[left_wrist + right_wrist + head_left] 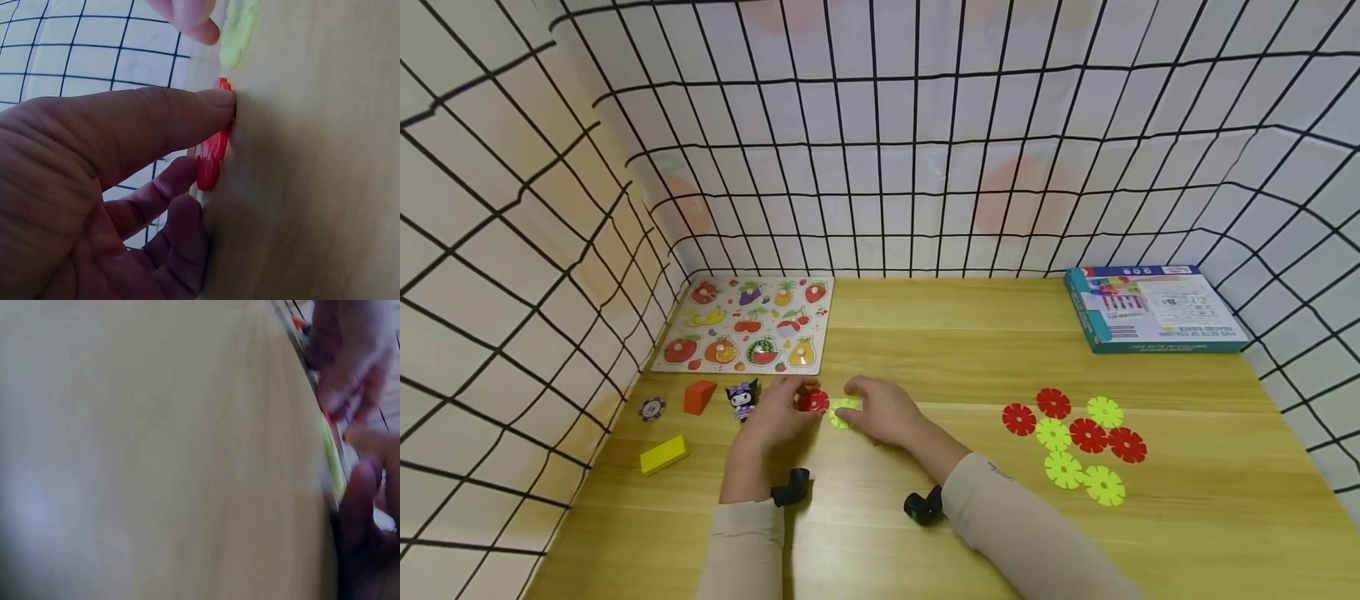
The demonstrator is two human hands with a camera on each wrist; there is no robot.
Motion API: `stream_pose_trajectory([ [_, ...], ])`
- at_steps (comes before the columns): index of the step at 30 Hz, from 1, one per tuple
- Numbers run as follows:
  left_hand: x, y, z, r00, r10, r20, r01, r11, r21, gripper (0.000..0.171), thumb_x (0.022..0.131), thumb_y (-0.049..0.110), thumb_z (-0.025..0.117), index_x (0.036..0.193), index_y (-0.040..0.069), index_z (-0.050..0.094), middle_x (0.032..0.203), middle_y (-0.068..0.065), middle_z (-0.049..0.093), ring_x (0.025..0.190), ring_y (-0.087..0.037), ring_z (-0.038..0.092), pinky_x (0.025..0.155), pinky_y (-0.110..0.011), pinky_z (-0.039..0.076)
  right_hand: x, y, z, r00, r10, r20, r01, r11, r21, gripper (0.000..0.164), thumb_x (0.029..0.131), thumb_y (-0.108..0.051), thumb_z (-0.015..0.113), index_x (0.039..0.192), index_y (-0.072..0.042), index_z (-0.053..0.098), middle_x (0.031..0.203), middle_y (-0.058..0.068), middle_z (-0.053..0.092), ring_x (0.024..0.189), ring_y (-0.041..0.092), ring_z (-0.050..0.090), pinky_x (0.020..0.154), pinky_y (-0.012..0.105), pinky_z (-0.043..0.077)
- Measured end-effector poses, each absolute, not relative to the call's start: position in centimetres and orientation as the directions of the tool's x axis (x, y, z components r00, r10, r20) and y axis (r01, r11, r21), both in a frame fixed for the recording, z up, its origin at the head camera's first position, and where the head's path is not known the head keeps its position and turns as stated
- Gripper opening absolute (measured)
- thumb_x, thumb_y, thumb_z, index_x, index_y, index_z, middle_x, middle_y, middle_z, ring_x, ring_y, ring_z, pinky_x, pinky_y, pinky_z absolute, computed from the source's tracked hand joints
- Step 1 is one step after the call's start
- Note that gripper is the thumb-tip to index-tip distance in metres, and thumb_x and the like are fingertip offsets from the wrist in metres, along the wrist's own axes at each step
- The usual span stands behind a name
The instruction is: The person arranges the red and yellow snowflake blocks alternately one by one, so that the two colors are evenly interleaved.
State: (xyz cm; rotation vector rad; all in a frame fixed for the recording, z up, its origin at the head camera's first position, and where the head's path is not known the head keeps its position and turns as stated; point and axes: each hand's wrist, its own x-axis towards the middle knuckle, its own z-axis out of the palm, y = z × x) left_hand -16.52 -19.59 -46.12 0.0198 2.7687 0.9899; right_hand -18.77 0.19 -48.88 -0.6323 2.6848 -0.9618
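Observation:
My left hand (778, 412) grips a red notched disc (814, 401) close over the table; in the left wrist view its thumb lies across the red disc (215, 150) with a fingertip at the lower edge. Right beside it is a yellow-green notched disc (841, 413). My right hand (887, 412) has its thumb over that disc and its index finger spread out past the far edge. In the left wrist view, a right fingertip shows near the yellow-green disc (239, 31). The right wrist view is blurred, with the right hand (369, 506) at its right edge.
Several red and yellow-green discs (1087, 435) lie on the right. A fruit puzzle board (745, 325) and a boxed set (1157, 308) stand at the back. Left are a small figurine (742, 399), a red block (699, 397), a yellow block (664, 455) and a round chip (652, 408). Black wire mesh (895, 167) encloses the table.

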Motion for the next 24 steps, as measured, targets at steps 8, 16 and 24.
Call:
stream_pose_trajectory([
  [8,-16.4,-20.2,-46.1,-0.973,0.044,-0.226,-0.111,0.770,0.629,0.045,0.080,0.015,0.068,0.124,0.015,0.056,0.129,-0.008,0.041,0.109,-0.027,0.046,0.093,-0.048,0.038,-18.8,0.4,-48.5,-0.859,-0.503,-0.091,-0.324,0.674,-0.664,0.045,0.077,-0.038,0.071,0.116,-0.019,0.058,0.071,-0.003,0.060,0.055,0.012,0.059,0.059,0.028,0.047],
  [16,-16.7,-20.0,-46.2,-0.971,0.011,-0.238,-0.142,0.775,0.616,0.044,0.082,0.023,0.069,0.123,0.015,0.057,0.127,-0.008,0.040,0.111,-0.029,0.045,0.094,-0.050,0.038,-18.9,-0.5,-48.2,-0.894,-0.444,-0.060,-0.336,0.754,-0.565,0.047,0.080,-0.048,0.065,0.119,-0.023,0.056,0.107,-0.003,0.065,0.097,0.019,0.060,0.081,0.035,0.046],
  [24,-16.9,-19.9,-46.4,-0.973,0.009,-0.232,-0.142,0.767,0.626,0.040,0.083,0.019,0.067,0.122,0.014,0.058,0.125,-0.008,0.040,0.107,-0.028,0.045,0.093,-0.048,0.040,-18.8,-1.4,-47.5,-0.887,-0.447,-0.114,-0.353,0.816,-0.457,0.050,0.082,-0.050,0.063,0.122,-0.024,0.050,0.083,-0.001,0.064,0.075,0.018,0.059,0.064,0.033,0.046],
])
